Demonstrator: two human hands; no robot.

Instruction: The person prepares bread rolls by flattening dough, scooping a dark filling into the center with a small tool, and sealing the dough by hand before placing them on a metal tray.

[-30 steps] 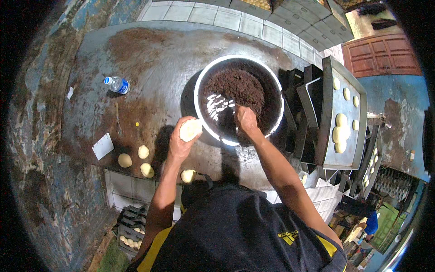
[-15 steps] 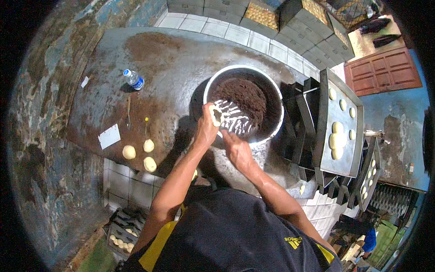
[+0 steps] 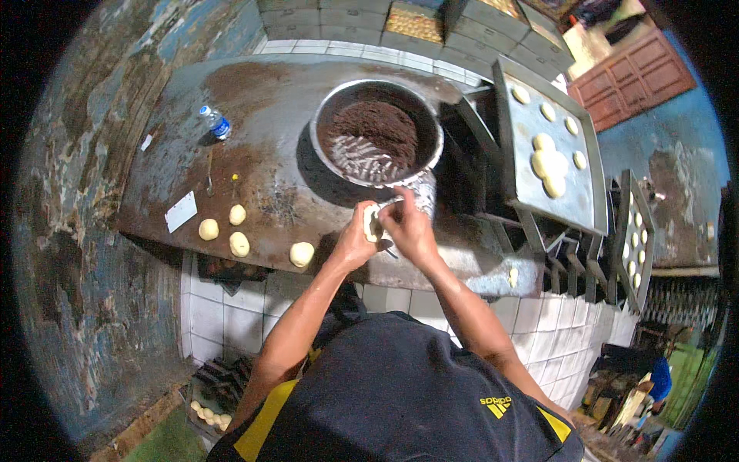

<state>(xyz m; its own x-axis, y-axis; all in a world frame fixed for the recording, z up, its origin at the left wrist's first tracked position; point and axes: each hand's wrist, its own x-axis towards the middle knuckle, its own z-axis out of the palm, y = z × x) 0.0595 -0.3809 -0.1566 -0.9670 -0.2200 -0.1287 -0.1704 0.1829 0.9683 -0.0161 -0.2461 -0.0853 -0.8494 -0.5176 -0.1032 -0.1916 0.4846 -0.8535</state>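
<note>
Table: grey, with brown stains.
Tray: at two o'clock.
Bowl: at twelve o'clock, holding dark crumbly filling.
Left hand: curled, gripping the dough piece.
Right hand: fingers bent beside it; its grip I cannot tell.
Dough piece: at clock's centre, between both hands.

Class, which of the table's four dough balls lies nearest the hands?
The rightmost dough ball, by the table's near edge, left of the left hand; the other three cluster farther left.
</note>
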